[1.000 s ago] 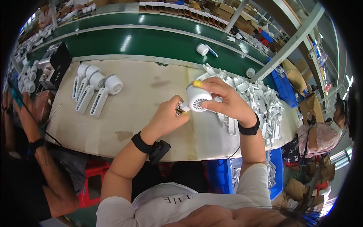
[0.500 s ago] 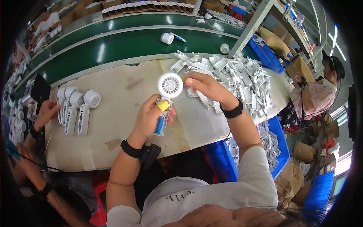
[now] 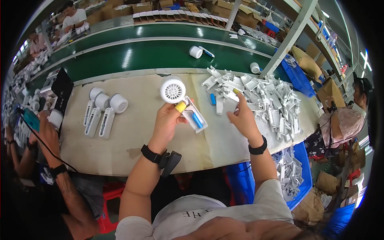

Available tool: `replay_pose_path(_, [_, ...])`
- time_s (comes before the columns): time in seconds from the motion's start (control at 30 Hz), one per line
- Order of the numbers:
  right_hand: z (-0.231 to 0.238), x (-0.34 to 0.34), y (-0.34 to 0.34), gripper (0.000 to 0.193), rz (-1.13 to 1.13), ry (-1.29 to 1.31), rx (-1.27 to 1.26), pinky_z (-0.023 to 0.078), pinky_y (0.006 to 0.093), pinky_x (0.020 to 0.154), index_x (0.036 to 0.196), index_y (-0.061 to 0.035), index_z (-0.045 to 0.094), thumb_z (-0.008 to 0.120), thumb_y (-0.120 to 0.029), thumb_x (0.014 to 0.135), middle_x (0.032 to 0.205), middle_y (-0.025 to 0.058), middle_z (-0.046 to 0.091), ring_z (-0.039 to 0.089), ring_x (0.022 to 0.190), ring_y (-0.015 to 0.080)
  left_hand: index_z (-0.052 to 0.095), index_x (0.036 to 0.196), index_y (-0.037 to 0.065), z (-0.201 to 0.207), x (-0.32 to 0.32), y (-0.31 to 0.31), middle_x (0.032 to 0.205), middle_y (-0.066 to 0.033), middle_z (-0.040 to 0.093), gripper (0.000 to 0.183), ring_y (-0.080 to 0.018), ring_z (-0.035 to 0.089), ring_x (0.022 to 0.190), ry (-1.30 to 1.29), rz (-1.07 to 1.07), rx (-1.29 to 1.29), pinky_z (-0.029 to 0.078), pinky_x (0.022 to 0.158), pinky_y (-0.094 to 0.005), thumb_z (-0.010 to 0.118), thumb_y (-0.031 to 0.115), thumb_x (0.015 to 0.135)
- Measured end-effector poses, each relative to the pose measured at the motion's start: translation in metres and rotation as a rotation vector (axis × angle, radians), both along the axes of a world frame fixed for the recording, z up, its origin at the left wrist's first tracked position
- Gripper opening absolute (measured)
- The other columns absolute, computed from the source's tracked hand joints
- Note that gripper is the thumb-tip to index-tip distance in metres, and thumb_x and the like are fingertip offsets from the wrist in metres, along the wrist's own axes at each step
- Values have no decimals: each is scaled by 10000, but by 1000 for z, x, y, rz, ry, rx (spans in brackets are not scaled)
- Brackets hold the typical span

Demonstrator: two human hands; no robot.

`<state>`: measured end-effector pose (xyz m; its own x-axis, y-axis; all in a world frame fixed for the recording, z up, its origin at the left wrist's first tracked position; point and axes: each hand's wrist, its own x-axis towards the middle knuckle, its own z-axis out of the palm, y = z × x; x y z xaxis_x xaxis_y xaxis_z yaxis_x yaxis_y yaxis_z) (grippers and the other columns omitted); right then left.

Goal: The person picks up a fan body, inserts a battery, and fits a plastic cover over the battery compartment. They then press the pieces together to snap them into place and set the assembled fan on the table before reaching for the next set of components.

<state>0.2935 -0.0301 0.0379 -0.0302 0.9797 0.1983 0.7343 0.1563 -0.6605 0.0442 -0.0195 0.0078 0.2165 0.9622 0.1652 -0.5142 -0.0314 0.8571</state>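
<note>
My left hand [image 3: 167, 122], with yellow tape on a finger, is closed round the neck of a white handheld fan [image 3: 173, 91]. Its round grille faces up, and its opened handle shows a blue battery [image 3: 197, 119] inside. At the near-left edge of a pile of white plastic handle shells [image 3: 268, 96], my right hand [image 3: 244, 122] has thumb and a taped finger on opposite edges of one white handle shell [image 3: 227, 105]. A small blue cylinder [image 3: 213, 99] shows beside that shell. Three white fans [image 3: 107, 118] lie together on the table to the left.
Beyond the table runs a green conveyor [image 3: 160, 54] carrying a white fan head [image 3: 195, 52]. A blue crate [image 3: 303, 160] of white parts stands below the table's right edge. At left a co-worker's hand [image 3: 47, 134] holds a teal tool [image 3: 30, 119]; another person [image 3: 340, 116] sits at right.
My right hand has moved from beside the fan's head to the shell pile. The fan's handle has swung rightward. One of the fans at left has left the group, where a co-worker's hand was.
</note>
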Motion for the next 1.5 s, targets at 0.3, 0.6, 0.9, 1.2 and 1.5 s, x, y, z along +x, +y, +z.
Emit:
replay_pose_path(0.3, [-18,-15,-14,475,96,-311,3,498,354,755,1195,-32,518,655,-128,751,1009,134,578,572,940,282,456,1185,7,-8,-6,13,1203,-167,534,300,-233,577,1037,-226,118,32,508,836,-353,451,171,934])
replay_pose_path(0.6, [-22,-28,-10,367,580,-389,216,439,378,868,1075,-52,580,655,-91,718,1097,127,566,525,1029,309,494,1161,1,-9,6,7,1151,-131,566,288,-218,591,1000,-257,94,-28,525,796,-353,485,165,924])
replay_pose_path(0.9, [-22,-44,-2,377,742,-488,164,465,368,770,1090,-76,564,664,-154,735,1003,112,582,555,892,297,421,1217,11,-7,-7,13,1214,-160,526,355,-228,557,1066,-252,143,-49,490,865,-359,457,225,937])
replay_pose_path(1.2, [5,-39,25,376,270,430,-7,413,278,724,1170,-24,476,599,-171,847,895,22,516,487,802,145,450,1191,-3,-8,5,8,1191,-152,542,336,-220,580,1028,-236,216,-33,509,833,-344,491,196,924])
replay_pose_path(1.5, [32,-101,4,592,285,-271,588,453,361,782,1131,-64,554,749,-80,573,1124,89,577,523,864,293,498,1150,-39,-17,17,4,1112,-118,563,318,-195,590,958,-280,289,-51,520,796,-340,533,150,896])
